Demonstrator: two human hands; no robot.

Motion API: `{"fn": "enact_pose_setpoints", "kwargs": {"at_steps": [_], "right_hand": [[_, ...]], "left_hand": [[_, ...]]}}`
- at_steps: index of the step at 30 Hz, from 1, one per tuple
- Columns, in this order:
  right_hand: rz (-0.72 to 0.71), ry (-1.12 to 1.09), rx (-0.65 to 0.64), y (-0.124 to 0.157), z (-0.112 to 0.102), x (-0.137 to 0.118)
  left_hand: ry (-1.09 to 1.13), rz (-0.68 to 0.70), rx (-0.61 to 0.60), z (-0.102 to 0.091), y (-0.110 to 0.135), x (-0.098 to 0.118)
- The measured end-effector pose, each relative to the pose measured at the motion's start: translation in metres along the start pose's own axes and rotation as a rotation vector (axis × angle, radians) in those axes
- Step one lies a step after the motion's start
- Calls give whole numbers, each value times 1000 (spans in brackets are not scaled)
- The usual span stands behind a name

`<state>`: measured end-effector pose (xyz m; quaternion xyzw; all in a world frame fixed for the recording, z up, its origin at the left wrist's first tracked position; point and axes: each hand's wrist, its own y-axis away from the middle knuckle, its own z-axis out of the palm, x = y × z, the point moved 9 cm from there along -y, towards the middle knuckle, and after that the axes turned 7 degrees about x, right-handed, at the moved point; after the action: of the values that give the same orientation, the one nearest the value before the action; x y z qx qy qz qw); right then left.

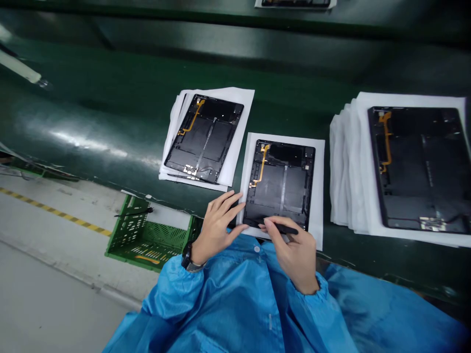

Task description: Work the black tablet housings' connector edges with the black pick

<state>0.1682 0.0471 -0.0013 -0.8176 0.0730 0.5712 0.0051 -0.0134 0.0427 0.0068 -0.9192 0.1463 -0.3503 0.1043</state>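
An opened black tablet chassis with an orange flex cable lies on a white sheet right in front of me on the dark green belt. My left hand rests with spread fingers on the sheet's left edge, touching the chassis's lower left corner. My right hand pinches a thin black tool and presses its tip against the bottom edge of the chassis. Both arms wear blue sleeves, with a watch on the left wrist.
A second chassis lies on a stack of white sheets at the upper left. A third chassis sits on a thicker stack at the right. A green crate stands on the floor beside the belt.
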Motion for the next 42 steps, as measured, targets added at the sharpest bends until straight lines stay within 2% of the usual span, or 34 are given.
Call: {"fn": "enact_pose_setpoints", "kwargs": {"at_steps": [5, 12, 16, 22, 25, 32, 42], "right_hand": [[-38, -9, 35, 2, -2, -7], [-214, 88, 31, 9, 1, -20], [-341, 97, 92, 21, 1, -25], [-380, 31, 192, 32, 1, -20], [-421, 80, 184, 34, 4, -22], [-625, 210, 165, 43, 8, -37], [-624, 148, 179, 44, -4, -31]], "left_hand": [[-7, -3, -5, 1, 0, -1], [-8, -3, -2, 0, 0, -1], [-13, 7, 5, -1, -1, 0], [-13, 11, 4, 0, -1, 1], [-14, 5, -1, 0, 0, 0], [-19, 17, 11, -1, 0, 1], [-45, 27, -10, 0, 0, 2]]}}
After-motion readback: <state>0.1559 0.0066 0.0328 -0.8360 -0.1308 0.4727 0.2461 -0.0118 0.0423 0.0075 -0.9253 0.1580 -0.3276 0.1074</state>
